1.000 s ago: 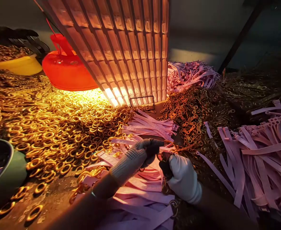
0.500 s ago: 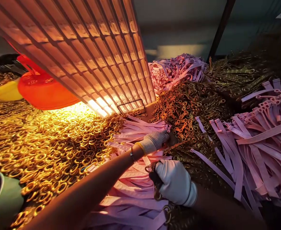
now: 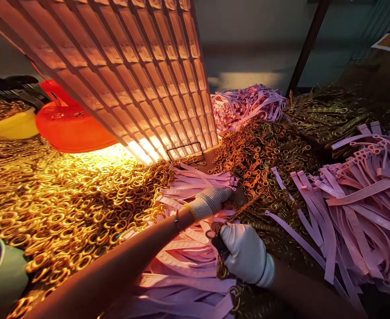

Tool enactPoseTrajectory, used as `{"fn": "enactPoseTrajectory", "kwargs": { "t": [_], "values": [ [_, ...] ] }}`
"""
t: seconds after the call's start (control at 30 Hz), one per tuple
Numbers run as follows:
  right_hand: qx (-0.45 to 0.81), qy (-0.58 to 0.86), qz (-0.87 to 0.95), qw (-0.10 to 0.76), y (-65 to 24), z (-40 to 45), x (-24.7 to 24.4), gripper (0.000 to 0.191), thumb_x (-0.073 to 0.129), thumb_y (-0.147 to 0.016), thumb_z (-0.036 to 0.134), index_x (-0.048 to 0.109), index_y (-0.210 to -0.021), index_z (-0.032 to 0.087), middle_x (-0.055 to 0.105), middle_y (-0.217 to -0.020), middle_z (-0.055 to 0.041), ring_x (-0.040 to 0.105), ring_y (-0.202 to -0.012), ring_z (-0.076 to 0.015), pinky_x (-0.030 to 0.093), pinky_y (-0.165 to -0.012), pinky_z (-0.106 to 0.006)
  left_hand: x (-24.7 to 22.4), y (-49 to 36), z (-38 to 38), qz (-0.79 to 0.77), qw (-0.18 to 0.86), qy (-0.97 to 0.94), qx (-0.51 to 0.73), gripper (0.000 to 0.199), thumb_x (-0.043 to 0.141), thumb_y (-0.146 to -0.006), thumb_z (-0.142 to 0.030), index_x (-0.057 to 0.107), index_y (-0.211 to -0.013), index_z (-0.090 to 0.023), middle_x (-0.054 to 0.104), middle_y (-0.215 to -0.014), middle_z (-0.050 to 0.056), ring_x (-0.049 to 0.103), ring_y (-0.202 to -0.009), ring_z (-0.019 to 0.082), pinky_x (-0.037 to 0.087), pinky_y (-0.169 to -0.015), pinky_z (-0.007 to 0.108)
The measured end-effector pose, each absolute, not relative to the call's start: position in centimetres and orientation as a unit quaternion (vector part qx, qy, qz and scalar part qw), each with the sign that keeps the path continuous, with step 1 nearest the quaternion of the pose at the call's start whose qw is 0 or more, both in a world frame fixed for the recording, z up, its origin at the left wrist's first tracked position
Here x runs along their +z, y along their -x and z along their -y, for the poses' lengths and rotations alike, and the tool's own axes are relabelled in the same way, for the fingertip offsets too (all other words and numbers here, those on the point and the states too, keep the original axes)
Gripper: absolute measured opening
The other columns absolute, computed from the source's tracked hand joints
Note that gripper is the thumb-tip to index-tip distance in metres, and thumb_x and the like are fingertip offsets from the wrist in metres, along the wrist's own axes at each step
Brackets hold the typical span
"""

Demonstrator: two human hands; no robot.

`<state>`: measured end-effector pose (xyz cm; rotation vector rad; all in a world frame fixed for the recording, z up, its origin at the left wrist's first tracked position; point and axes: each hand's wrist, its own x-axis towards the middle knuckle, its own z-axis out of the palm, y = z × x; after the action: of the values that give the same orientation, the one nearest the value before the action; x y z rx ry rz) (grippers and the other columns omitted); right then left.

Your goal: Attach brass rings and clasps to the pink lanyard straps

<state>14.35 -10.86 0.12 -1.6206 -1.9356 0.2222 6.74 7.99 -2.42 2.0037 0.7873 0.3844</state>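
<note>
My left hand (image 3: 211, 202), in a knitted dotted glove, reaches over the pink straps (image 3: 188, 246) in the middle; its fingertips are hidden, so what they hold cannot be made out. Just below and to the right, my right hand (image 3: 246, 252), in a white glove, is closed on a dark tool (image 3: 219, 243) with rings beside it. A thin chain (image 3: 248, 207) runs up and right from between the hands toward the pile of metal chains and clasps (image 3: 264, 150).
Gold rings (image 3: 91, 195) cover the left side. A ribbed panel (image 3: 141, 79) stands behind, with a red lamp (image 3: 71, 128) beside it. More pink straps (image 3: 357, 199) lie at right. A green container (image 3: 12, 270) and a yellow bowl (image 3: 15, 125) are at left.
The view has shifted slightly, so the scene sits a little lower and the lamp further right. My left hand has moved slightly left and down. My right hand keeps its grip.
</note>
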Motion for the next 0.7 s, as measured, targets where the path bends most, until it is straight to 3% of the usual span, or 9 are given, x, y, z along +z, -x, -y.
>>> {"fn": "enactPoseTrajectory", "kwargs": {
  "t": [0.13, 0.23, 0.3, 0.4, 0.53, 0.7],
  "values": [
    [0.124, 0.595, 0.723, 0.329, -14.9, 10.7, 0.3, 0.032, 0.05, -0.083, 0.014, 0.065, -0.111, 0.018, 0.07, -0.081, -0.0069, 0.063, -0.071, -0.0217, 0.037, -0.063, -0.031, 0.2, -3.9, -7.7, -0.352, 0.45, -0.799, 0.189, 0.017, 0.063, -0.092, -0.026, 0.068, -0.105, -0.016, 0.067, -0.083, 0.003, 0.062, -0.072, 0.014, 0.053, -0.065, 0.026],
    [0.178, 0.577, 0.715, 0.353, -15.6, 9.9, 1.3, 0.046, 0.048, -0.084, 0.012, 0.06, -0.128, 0.018, 0.073, -0.089, -0.0064, 0.064, -0.075, -0.0201, 0.042, -0.067, -0.029, 2.7, -1.2, -5.9, -0.399, 0.519, -0.735, 0.178, 0.02, 0.058, -0.09, -0.027, 0.067, -0.104, -0.016, 0.056, -0.062, -0.003, 0.049, -0.051, 0.01, 0.039, -0.048, 0.02],
    [0.176, 0.585, 0.717, 0.336, -15.9, 8.9, 2.2, 0.036, 0.048, -0.085, 0.011, 0.064, -0.116, 0.019, 0.072, -0.087, -0.006, 0.064, -0.076, -0.0201, 0.041, -0.068, -0.029, 4.2, 0.4, -3.9, -0.431, 0.586, -0.667, 0.159, 0.02, 0.059, -0.088, -0.035, 0.065, -0.095, -0.017, 0.045, -0.052, -0.007, 0.037, -0.041, 0.008, 0.028, -0.041, 0.019],
    [0.134, 0.605, 0.735, 0.276, -15.9, 7.5, 3.4, 0.023, 0.051, -0.078, 0.007, 0.063, -0.093, 0.019, 0.069, -0.085, -0.0066, 0.063, -0.081, -0.0214, 0.04, -0.069, -0.03, 5.8, 2.1, -1.1, -0.449, 0.653, -0.58, 0.187, 0.029, 0.062, -0.087, -0.048, 0.055, -0.084, -0.019, 0.036, -0.049, -0.01, 0.029, -0.038, 0.006, 0.021, -0.038, 0.018],
    [0.119, 0.615, 0.753, 0.201, -14.8, 6.5, 3.8, 0.025, 0.054, -0.077, 0.006, 0.061, -0.096, 0.019, 0.069, -0.092, -0.0059, 0.064, -0.084, -0.0208, 0.04, -0.071, -0.03, 5.9, 3.0, 0.7, -0.454, 0.664, -0.555, 0.211, 0.036, 0.056, -0.091, -0.054, 0.048, -0.081, -0.021, 0.037, -0.051, -0.009, 0.028, -0.038, 0.005, 0.02, -0.038, 0.018],
    [0.065, 0.619, 0.774, 0.114, -13.6, 6.4, 3.2, 0.016, 0.054, -0.087, 0.01, 0.062, -0.098, 0.018, 0.069, -0.094, -0.0093, 0.064, -0.082, -0.0231, 0.041, -0.068, -0.033, 3.0, 3.0, 0.3, -0.47, 0.553, -0.66, 0.192, 0.032, 0.05, -0.093, -0.045, 0.05, -0.073, -0.02, 0.041, -0.055, -0.006, 0.037, -0.042, 0.008, 0.026, -0.041, 0.02]
  ]
}}
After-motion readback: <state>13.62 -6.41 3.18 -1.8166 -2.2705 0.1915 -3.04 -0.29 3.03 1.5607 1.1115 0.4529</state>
